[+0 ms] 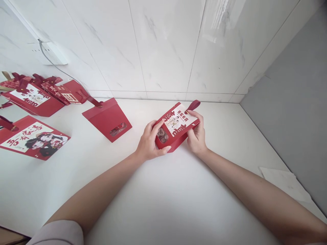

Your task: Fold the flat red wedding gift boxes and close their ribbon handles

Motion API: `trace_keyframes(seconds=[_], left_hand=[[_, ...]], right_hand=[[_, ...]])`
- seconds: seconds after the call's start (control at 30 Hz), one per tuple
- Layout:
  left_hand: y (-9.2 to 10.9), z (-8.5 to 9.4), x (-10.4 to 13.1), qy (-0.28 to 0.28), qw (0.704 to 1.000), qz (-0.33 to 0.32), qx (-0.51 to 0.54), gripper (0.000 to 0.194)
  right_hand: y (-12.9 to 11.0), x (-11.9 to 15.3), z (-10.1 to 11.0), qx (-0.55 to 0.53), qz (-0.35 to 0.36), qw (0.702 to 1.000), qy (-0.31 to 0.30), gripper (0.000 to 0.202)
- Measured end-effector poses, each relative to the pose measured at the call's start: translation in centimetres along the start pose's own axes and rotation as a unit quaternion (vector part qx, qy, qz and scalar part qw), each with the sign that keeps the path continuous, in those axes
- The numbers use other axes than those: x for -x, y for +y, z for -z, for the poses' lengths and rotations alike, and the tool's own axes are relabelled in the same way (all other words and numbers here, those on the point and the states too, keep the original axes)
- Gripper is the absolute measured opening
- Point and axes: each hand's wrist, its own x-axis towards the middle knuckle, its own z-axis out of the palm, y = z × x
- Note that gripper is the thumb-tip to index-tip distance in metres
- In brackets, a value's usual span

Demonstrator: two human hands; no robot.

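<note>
Between my two hands is a red gift box point(176, 124) with a white printed panel, a see-through window and a dark red ribbon loop point(194, 104). It lies tilted, its ribbon end toward the upper right. My left hand point(152, 141) grips the window end, thumb along the lower edge and fingers over the front. At the ribbon end, my right hand point(196, 134) is closed on the box, with the thumb and a finger near the ribbon's base. Small items show through the window, but I cannot make out their kind.
Another red gift box point(107, 119) stands left of my hands on the white table point(143, 211). Farther left are a box with a cartoon couple point(35, 137) and several more red boxes point(48, 105). A cable point(55, 64) runs down from a wall socket. A white tissue point(284, 183) lies at right.
</note>
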Motion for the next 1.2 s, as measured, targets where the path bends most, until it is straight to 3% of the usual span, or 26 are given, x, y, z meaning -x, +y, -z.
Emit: trace_keyframes(seconds=[0.37, 0.5, 0.6, 0.73, 0.8, 0.87, 0.97, 1.07, 1.2], left_hand=[[0.0, 0.5, 0.0, -0.008, 1.000, 0.015, -0.019, 0.091], [-0.7, 0.4, -0.1, 0.016, 0.998, -0.015, 0.058, 0.090], [-1.2, 0.1, -0.2, -0.002, 0.972, -0.003, 0.234, 0.081], [-1.4, -0.7, 0.0, -0.004, 0.884, 0.064, 0.463, 0.067], [-1.4, -1.1, 0.0, 0.032, 0.859, 0.101, 0.501, 0.066], [-1.4, -1.3, -0.1, 0.079, 0.852, 0.135, 0.499, 0.062], [-1.5, -1.4, -0.4, 0.113, 0.846, 0.164, 0.495, 0.056], [-1.5, -1.3, -0.6, 0.095, 0.833, 0.199, 0.508, 0.058], [-1.8, -1.1, -0.6, 0.068, 0.832, 0.265, 0.483, 0.066]], right_hand=[[0.5, -0.2, 0.1, -0.008, 0.049, 0.999, 0.001, 0.035], [0.3, 0.3, 0.0, 0.017, 0.086, 0.996, -0.007, 0.048], [0.0, 0.8, -0.3, -0.006, 0.106, 0.990, -0.092, 0.071], [0.0, 1.1, -0.7, -0.050, 0.044, 0.964, -0.257, 0.083], [0.4, 0.7, -0.5, -0.083, -0.004, 0.944, -0.319, 0.082], [0.8, 0.1, -0.3, -0.132, -0.046, 0.918, -0.370, 0.082], [1.4, -0.6, 0.1, -0.167, -0.087, 0.896, -0.403, 0.093], [1.6, -0.7, 0.1, -0.153, -0.100, 0.901, -0.393, 0.103], [1.6, -0.4, -0.1, -0.132, -0.097, 0.909, -0.382, 0.097]])
